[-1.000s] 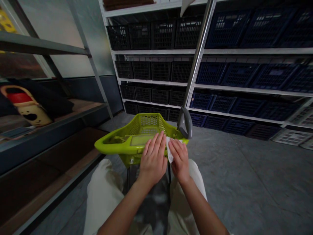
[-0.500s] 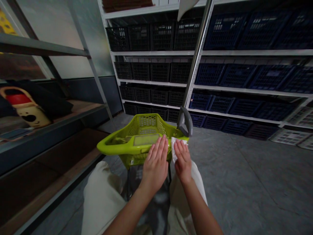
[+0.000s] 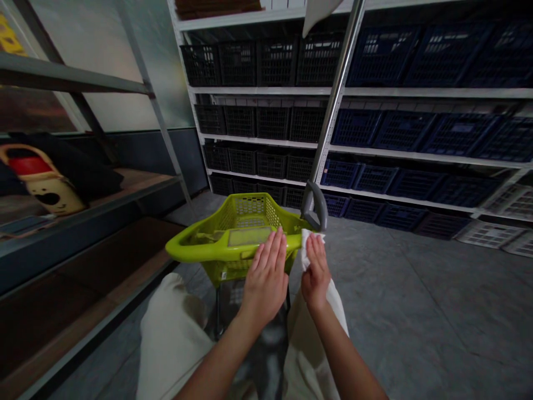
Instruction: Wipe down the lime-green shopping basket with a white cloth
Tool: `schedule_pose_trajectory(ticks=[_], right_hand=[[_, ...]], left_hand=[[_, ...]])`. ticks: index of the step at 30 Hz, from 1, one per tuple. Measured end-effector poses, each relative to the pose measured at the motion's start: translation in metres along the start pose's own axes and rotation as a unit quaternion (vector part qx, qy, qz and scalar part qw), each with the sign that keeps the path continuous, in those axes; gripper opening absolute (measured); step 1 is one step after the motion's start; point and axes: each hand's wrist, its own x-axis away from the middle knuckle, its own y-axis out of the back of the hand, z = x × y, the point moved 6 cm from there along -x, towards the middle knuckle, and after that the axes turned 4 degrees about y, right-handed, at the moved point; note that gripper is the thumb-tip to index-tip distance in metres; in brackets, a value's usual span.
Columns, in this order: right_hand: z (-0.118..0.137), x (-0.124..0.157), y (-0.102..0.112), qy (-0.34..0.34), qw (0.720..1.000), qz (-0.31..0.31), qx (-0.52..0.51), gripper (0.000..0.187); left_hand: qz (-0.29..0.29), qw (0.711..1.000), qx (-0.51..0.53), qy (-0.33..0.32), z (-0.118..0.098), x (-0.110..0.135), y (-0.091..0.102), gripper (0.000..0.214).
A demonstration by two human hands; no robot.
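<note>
A lime-green shopping cart (image 3: 220,275) stands between my knees, its curved handle bar (image 3: 204,253) facing me. My left hand (image 3: 266,275) lies flat on the handle, right of its clear panel (image 3: 249,236), fingers stretched out and side by side. At the right end of the bar, my right hand (image 3: 317,275) presses a crumpled white tissue (image 3: 305,250) onto the green plastic. The fingers cover part of the tissue, and its far edge sticks out past them. A grey loop handle (image 3: 320,205) on a metal pole (image 3: 333,111) rises just beyond my right hand.
Racks with black crates (image 3: 272,122) and blue crates (image 3: 403,130) line the far wall. To the left is a metal shelf (image 3: 154,186) holding a cream bottle with a red top (image 3: 54,191). Grey concrete floor (image 3: 400,289) lies on the right.
My right hand has slid with the tissue a little to the right, toward the end of the handle, uncovering green bar between the hands. My left hand stays in place.
</note>
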Motion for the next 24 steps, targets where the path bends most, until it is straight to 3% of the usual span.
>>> schedule_pose_trajectory(ticks=[3,4,8,13,17,22,24], right_hand=[[0.012,0.003,-0.012,0.071,0.993,0.094,-0.004,0.067],[0.013,0.002,-0.012,0.078,0.992,0.096,-0.001,0.067],[0.002,-0.002,-0.003,0.012,1.000,0.005,0.023,0.065],[0.010,-0.002,-0.012,0.084,0.992,0.089,0.013,0.063],[0.002,-0.002,-0.001,0.022,0.999,0.014,0.025,0.063],[0.011,0.001,-0.011,0.086,0.992,0.096,0.010,0.062],[0.006,0.000,-0.006,0.054,0.997,0.059,0.013,0.062]], left_hand=[[-0.003,1.000,-0.002,0.000,-0.001,-0.001,0.001,0.071],[-0.004,1.000,-0.002,0.000,-0.001,-0.001,0.001,0.070],[-0.015,1.000,0.006,0.003,-0.002,-0.001,0.003,0.066],[-0.036,0.999,0.020,0.000,-0.003,0.001,0.006,0.064],[-0.039,0.999,0.032,0.001,-0.002,0.001,0.006,0.065],[-0.042,0.999,0.030,0.006,-0.001,0.001,0.006,0.065],[-0.039,0.999,0.030,0.007,-0.002,0.001,0.005,0.065]])
